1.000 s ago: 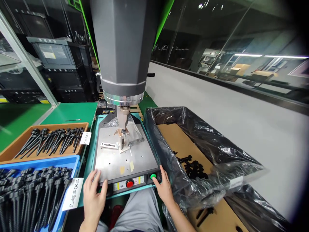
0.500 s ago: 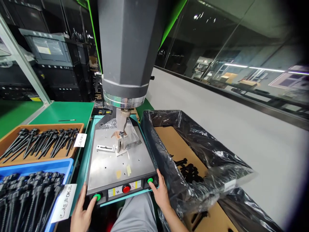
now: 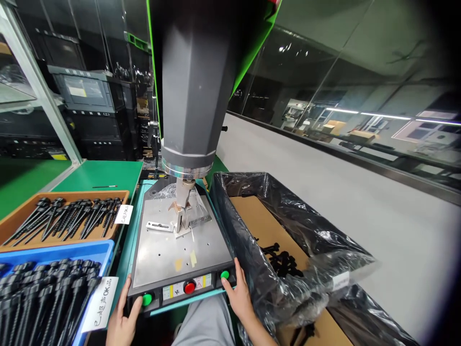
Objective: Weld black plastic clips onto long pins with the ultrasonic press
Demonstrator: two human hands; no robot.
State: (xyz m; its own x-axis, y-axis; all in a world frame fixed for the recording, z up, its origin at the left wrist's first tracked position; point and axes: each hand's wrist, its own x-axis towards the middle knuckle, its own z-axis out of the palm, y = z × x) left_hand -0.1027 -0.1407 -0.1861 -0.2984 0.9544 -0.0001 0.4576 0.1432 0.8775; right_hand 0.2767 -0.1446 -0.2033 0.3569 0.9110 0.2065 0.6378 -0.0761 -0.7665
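Note:
My left hand (image 3: pixel 123 317) is at the front left corner of a bench press machine. Its fingers lie along the side, and the thumb is beside the left green button (image 3: pixel 147 300). At the front right corner, my right hand (image 3: pixel 238 294) rests with fingers stretched along the edge and its thumb just below the right green button (image 3: pixel 224 274). Neither hand holds anything. Between the buttons sits a red button (image 3: pixel 189 287). The machine's metal tool (image 3: pixel 183 192) points down onto a small fixture (image 3: pixel 182 222) on the steel plate (image 3: pixel 154 262). What lies in the fixture is too small to tell.
On the left, an orange tray (image 3: pixel 120 232) and a blue tray (image 3: pixel 108 252) hold many black rod-shaped parts with knobbed heads and bear white labels. To the right, a carton lined with black plastic (image 3: pixel 306 211) contains more black parts. A grey wall (image 3: pixel 273 154) runs behind it.
The view has tilted up slightly, so most things appear lower. Both thumbs have shifted a little off the green buttons; the hands otherwise stay at the machine's corners.

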